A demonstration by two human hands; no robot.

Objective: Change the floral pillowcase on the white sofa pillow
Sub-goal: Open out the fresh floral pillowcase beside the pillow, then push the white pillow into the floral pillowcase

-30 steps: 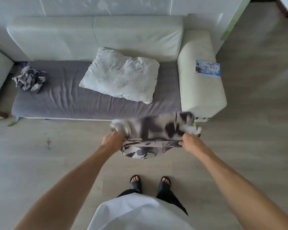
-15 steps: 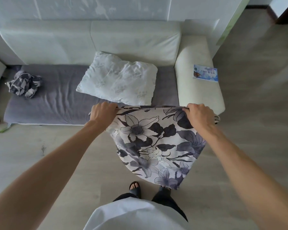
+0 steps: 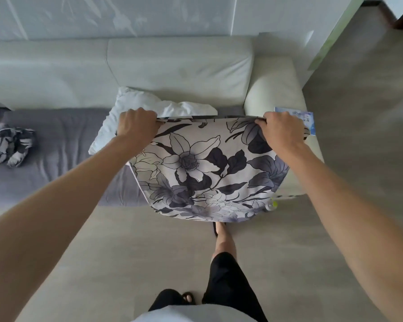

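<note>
- The floral pillowcase (image 3: 205, 168) hangs spread out in the air in front of the person, its top edge pulled level and its lower edge curving above the floor (image 3: 116, 252); it covers the front of the sofa seat and part of the pillow behind it
- The left hand (image 3: 136, 125) grips the top left corner, fingers curled over the edge; the right hand (image 3: 280, 130) grips the top right corner the same way; the two hands are held well apart with the cloth stretched between them
- The white pillow (image 3: 149, 105) lies bare on the grey seat cover (image 3: 63, 145) of the sofa (image 3: 177, 66), near the right armrest (image 3: 275, 87); only its upper and left parts show past the pillowcase
- A second crumpled floral cloth (image 3: 8, 145) lies on the far left of the seat, well apart from the pillow
- A blue and white booklet (image 3: 308, 117) rests on the armrest, partly hidden by the right hand
- Below, one bare leg in dark trousers (image 3: 226, 275) steps forward toward the sofa; a sandalled foot (image 3: 187, 297) stands further back
</note>
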